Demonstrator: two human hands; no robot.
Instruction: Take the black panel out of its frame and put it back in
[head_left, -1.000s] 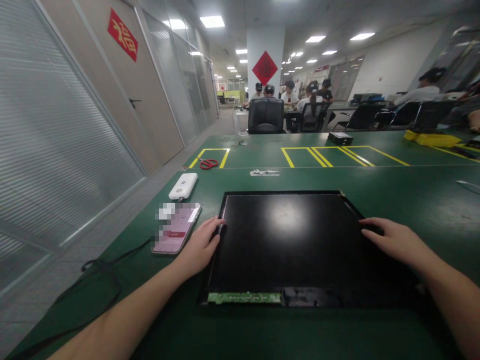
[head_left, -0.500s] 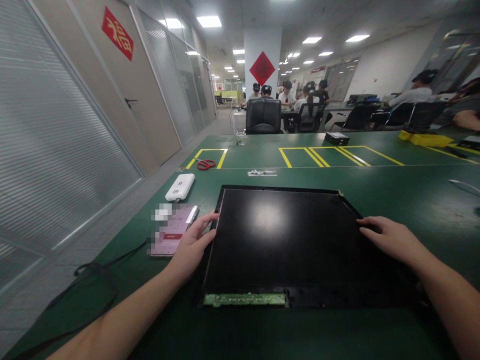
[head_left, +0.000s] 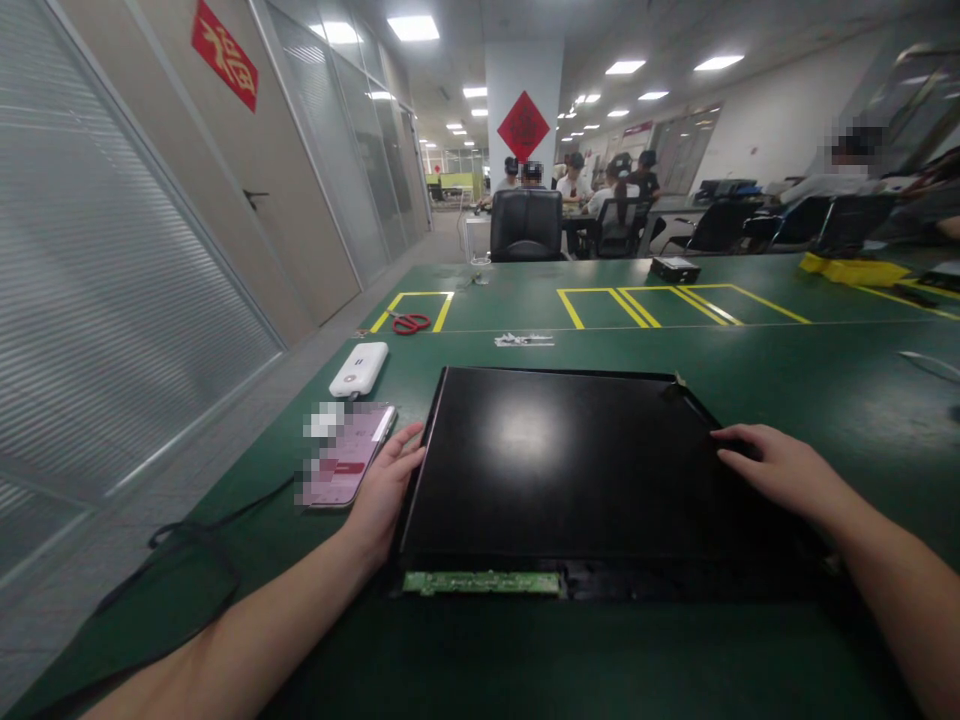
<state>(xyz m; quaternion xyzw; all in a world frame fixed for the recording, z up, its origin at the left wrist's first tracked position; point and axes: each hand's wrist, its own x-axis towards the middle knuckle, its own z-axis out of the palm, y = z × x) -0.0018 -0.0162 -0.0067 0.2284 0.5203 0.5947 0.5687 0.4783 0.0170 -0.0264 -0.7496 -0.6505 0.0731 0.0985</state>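
Observation:
In front of me lies a black LCD screen panel (head_left: 540, 470) in a black frame, with a narrow green circuit board (head_left: 481, 582) along its near edge at the left. My left hand (head_left: 386, 480) holds the panel's left edge, its fingers bent around the side and partly hidden. At the right edge my right hand (head_left: 772, 465) pinches the rim between thumb and fingers. The panel's left side looks slightly lifted. A small light-coloured tab (head_left: 680, 380) sticks up at the far right corner.
Left of the panel lie a phone (head_left: 349, 465), a white power bank (head_left: 359, 369) and a black cable (head_left: 217, 530). Red scissors (head_left: 411, 323), small white scraps (head_left: 523, 340), a black box (head_left: 674, 270) and a yellow object (head_left: 851, 270) are farther back. Several people sit beyond the green table (head_left: 315, 630).
The panel and its circuit board have shifted slightly left, and the panel's left side sits higher. My left hand has moved a little left with it; my right hand stays at the right rim.

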